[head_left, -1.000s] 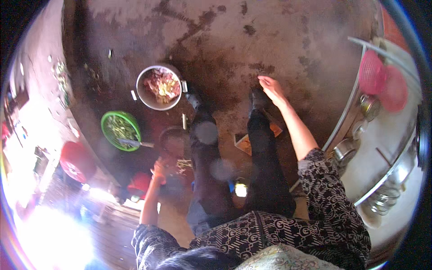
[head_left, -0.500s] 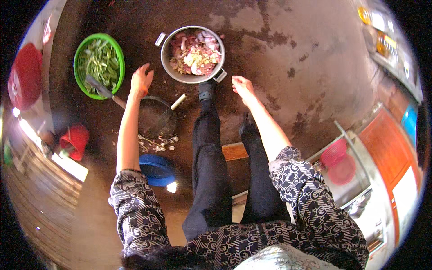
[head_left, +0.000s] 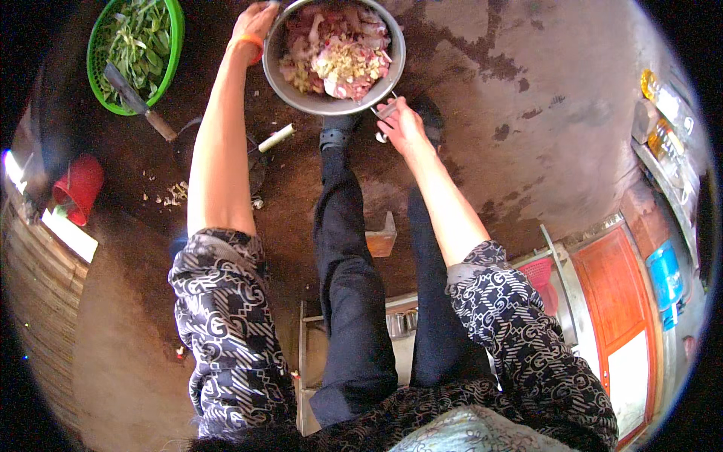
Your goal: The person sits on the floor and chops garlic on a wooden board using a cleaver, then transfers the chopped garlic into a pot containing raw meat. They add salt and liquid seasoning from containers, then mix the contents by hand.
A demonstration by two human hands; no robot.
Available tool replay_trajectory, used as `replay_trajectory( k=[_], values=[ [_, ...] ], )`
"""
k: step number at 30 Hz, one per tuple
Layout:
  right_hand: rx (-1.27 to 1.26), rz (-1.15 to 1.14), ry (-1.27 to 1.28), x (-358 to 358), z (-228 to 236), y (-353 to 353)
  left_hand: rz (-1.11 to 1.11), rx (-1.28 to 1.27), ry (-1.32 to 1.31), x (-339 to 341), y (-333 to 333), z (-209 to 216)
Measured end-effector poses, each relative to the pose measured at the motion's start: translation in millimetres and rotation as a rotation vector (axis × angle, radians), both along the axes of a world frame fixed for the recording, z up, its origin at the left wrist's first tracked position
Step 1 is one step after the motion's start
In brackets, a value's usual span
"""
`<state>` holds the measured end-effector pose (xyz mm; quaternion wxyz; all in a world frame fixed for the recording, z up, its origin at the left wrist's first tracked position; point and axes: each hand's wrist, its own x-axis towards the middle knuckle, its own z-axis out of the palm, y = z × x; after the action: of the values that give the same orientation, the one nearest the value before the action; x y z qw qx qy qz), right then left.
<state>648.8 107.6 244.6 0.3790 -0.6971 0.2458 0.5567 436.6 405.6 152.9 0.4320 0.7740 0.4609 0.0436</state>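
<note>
A round metal pot [head_left: 272, 71] holds raw pinkish meat [head_left: 307, 38] with chopped pale yellow bits [head_left: 343, 66] heaped on it. My left hand [head_left: 257, 21] is closed at the pot's upper left side, where the handle is hidden by the fingers. With its fingers wrapped round the lower right handle, my right hand [head_left: 404, 123] grips the pot's other side. The pot looks raised over my shoes. Left of my left forearm, a knife [head_left: 128, 90] with a wooden handle leans on a green basket [head_left: 178, 60] of green leaves [head_left: 147, 41].
A white stick-like piece [head_left: 276, 137] lies beside my left forearm. Pale scraps [head_left: 178, 193] are scattered on the dark floor. A red bucket [head_left: 79, 184] lies tipped at the left. Bottles [head_left: 663, 135] and an orange-red door panel [head_left: 614, 290] are at the right.
Both hands have come to the pot and closed on its sides. The pot appears larger and higher in view. The basket and other floor things have shifted in view.
</note>
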Motion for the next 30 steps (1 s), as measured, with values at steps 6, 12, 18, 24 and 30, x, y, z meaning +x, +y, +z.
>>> replay_trajectory(
  k=[6,12,18,24,30],
  values=[
    [0.042,0.406,-0.128,22.5,42.4,38.1,0.521,-0.749,-0.105,-105.7,-35.9,29.9],
    [0.107,0.571,-0.384,6.2,102.3,124.3,0.488,-0.875,0.023,-135.1,5.1,106.6],
    [-0.116,0.585,-0.556,0.3,204.4,220.0,0.355,-1.09,-0.191,-115.7,110.7,166.1],
    [-0.071,0.317,-0.748,-27.2,299.5,237.3,0.186,-1.16,-0.2,-102.7,173.2,235.3],
    [0.116,0.154,-0.844,-8.0,378.8,234.6,0.237,-0.983,-0.324,-43.4,222.0,326.2]
  ],
)
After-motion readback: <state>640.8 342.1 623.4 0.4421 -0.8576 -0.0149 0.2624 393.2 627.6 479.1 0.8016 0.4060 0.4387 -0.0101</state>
